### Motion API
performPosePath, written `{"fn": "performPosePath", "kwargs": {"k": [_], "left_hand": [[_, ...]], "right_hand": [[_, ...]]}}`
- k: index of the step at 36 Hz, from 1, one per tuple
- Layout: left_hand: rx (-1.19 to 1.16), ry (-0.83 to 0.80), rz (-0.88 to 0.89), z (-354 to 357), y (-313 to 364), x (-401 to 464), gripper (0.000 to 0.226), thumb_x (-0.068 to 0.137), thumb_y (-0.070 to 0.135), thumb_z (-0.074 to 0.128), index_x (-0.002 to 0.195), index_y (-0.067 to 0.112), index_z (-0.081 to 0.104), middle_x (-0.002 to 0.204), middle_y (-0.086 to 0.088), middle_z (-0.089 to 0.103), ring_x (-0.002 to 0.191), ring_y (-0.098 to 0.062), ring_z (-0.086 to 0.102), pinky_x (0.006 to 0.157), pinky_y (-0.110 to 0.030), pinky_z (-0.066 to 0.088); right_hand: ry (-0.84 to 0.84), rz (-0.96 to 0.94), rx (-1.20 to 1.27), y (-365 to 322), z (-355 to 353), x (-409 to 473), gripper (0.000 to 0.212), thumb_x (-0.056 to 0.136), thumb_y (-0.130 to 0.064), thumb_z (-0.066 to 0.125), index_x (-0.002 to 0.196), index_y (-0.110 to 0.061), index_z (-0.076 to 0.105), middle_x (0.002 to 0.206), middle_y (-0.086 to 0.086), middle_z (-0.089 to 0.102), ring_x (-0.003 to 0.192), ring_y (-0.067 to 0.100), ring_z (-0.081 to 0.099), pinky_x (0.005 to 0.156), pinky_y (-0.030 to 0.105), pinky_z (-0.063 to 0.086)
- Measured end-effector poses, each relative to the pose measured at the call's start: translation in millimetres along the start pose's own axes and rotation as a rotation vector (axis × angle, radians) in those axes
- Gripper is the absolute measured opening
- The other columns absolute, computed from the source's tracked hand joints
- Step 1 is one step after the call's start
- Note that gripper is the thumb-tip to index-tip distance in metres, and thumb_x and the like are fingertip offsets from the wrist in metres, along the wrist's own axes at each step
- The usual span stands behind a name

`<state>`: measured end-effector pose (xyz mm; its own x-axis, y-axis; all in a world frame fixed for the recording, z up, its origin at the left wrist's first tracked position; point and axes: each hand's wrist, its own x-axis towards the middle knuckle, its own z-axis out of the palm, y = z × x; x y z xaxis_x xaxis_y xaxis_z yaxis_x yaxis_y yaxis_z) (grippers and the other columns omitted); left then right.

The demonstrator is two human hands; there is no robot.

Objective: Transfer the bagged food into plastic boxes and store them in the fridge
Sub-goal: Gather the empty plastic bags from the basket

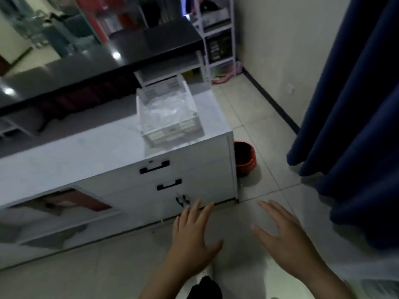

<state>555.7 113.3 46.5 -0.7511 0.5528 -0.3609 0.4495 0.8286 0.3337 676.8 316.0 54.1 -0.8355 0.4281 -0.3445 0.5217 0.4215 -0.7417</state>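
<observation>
Tiled floor point(254, 117), white cabinet point(129, 169) running left, dark curtain point(356, 104) at right. Clear plastic box point(168, 113) sits on the cabinet top at its right end, crumpled clear bag material inside; contents not readable. Left hand point(192, 238) and right hand point(282, 236) both low and near, fingers spread, holding nothing. Box lies far and up-left of both. Left hand is nearer. Box long axis runs near-to-far. Fridge not in view.
</observation>
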Motion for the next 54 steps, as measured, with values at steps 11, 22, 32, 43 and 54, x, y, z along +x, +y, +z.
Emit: {"fn": "performPosePath", "kwargs": {"k": [11, 22, 32, 43, 54], "left_hand": [[-0.170, 0.091, -0.165, -38.5, -150.1, -6.2, 0.086, 0.088, 0.065, 0.055, 0.154, 0.050, 0.001, 0.167, 0.012, -0.008, 0.154, -0.019, -0.006, 0.124, -0.044, 0.009], [-0.258, 0.144, -0.159, -85.3, -273.1, 13.1, 0.083, 0.091, 0.061, 0.054, 0.156, 0.046, 0.006, 0.167, 0.009, -0.005, 0.154, -0.020, -0.005, 0.124, -0.044, 0.009], [-0.374, 0.144, -0.119, -112.3, -308.1, 64.3, 0.079, 0.091, 0.057, 0.057, 0.155, 0.045, 0.012, 0.167, 0.009, 0.001, 0.154, -0.018, -0.002, 0.124, -0.043, 0.010], [-0.302, 0.233, -0.007, -204.0, -289.0, 180.8, 0.078, 0.092, 0.056, 0.058, 0.156, 0.042, 0.015, 0.167, 0.008, 0.010, 0.153, -0.015, 0.005, 0.125, -0.041, 0.012], [-0.272, 0.227, 0.076, -240.2, -255.7, 306.8, 0.086, 0.084, 0.049, 0.073, 0.153, 0.041, 0.023, 0.162, 0.009, 0.026, 0.147, -0.016, 0.026, 0.120, -0.040, 0.027]], "right_hand": [[-0.089, -0.109, -0.142, -101.2, 99.0, 59.2, 0.056, 0.089, -0.054, 0.062, 0.136, -0.057, 0.032, 0.154, -0.019, 0.029, 0.145, 0.008, 0.022, 0.118, 0.032, 0.022], [-0.045, -0.144, -0.218, -193.3, 173.6, 102.1, 0.063, 0.091, -0.050, 0.062, 0.148, -0.045, 0.034, 0.160, -0.013, 0.024, 0.149, 0.009, 0.016, 0.122, 0.041, 0.018], [-0.018, -0.142, -0.191, -238.1, 181.5, 155.9, 0.057, 0.090, -0.038, 0.068, 0.143, -0.037, 0.045, 0.157, -0.006, 0.035, 0.145, 0.013, 0.028, 0.119, 0.037, 0.024], [0.272, -0.261, -0.190, -301.2, 133.2, 262.7, 0.062, 0.084, -0.032, 0.075, 0.141, -0.032, 0.051, 0.155, -0.001, 0.040, 0.144, 0.022, 0.029, 0.117, 0.048, 0.028], [-0.048, -0.225, -0.174, -308.4, 74.2, 376.9, 0.075, 0.068, -0.080, 0.054, 0.136, -0.048, 0.049, 0.142, -0.025, 0.043, 0.136, 0.005, 0.036, 0.114, 0.036, 0.031]]}}
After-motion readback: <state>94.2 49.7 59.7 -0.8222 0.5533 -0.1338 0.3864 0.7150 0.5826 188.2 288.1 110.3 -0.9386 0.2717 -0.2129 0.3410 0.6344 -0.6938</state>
